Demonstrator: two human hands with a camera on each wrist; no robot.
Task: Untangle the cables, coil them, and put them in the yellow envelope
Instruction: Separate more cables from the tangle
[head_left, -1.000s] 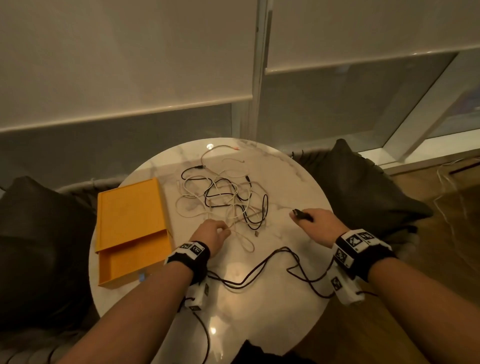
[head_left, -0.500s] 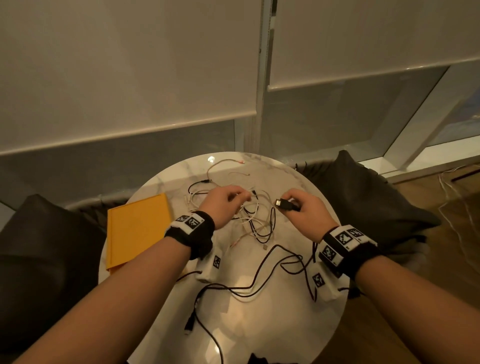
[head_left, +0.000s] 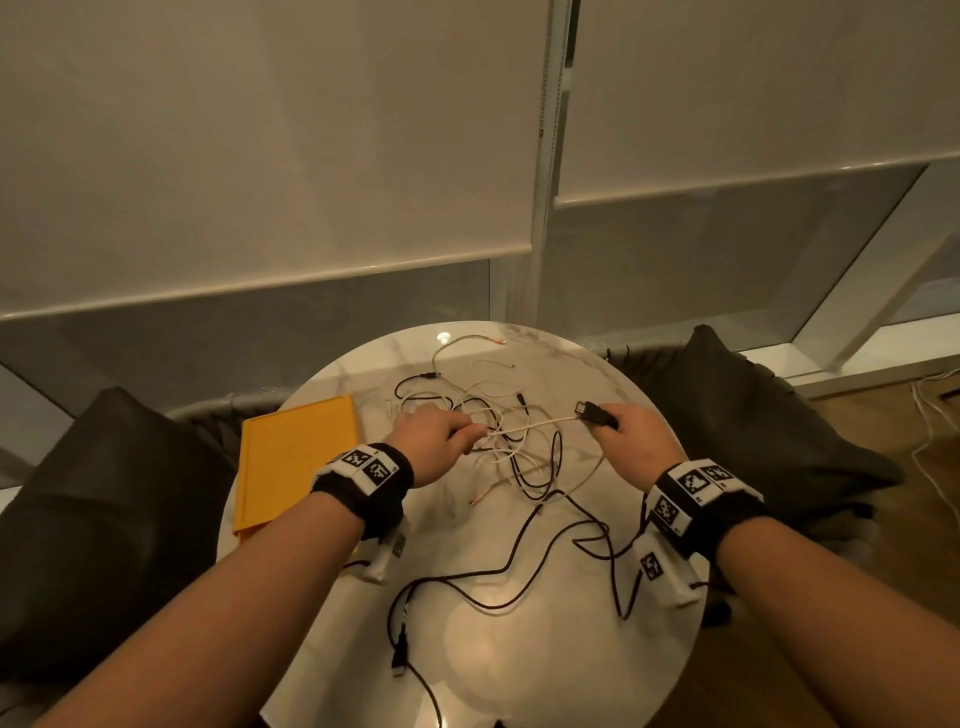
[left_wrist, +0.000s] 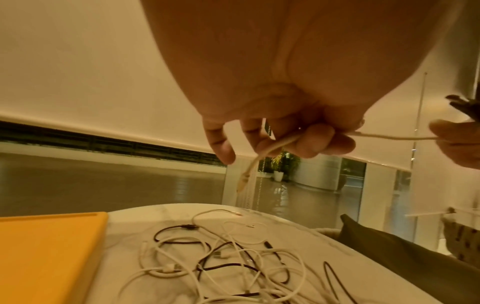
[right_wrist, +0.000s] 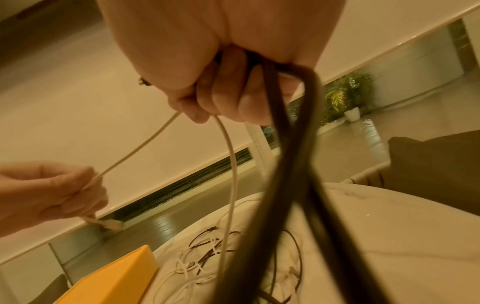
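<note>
Hands share one white cable (head_left: 535, 425): left hand (head_left: 434, 437) pinches its end, right hand (head_left: 623, 434) clamps it alongside a black plug (head_left: 592, 413); pulling gently should avoid tightening knots.

— Which colours are seen at the grips?
— A cream-white cable (head_left: 535, 423) is pinched between both hands; a black cable (head_left: 524, 561) trails below the right grip. Left of the left grip, a yellow envelope (head_left: 291, 457).

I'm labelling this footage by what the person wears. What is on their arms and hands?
Both forearms are bare, with no sleeves. Each wrist has a black band topped by white blocks printed with black square codes. A small white box with another code hangs under each wrist. The hands are bare, without gloves.
</note>
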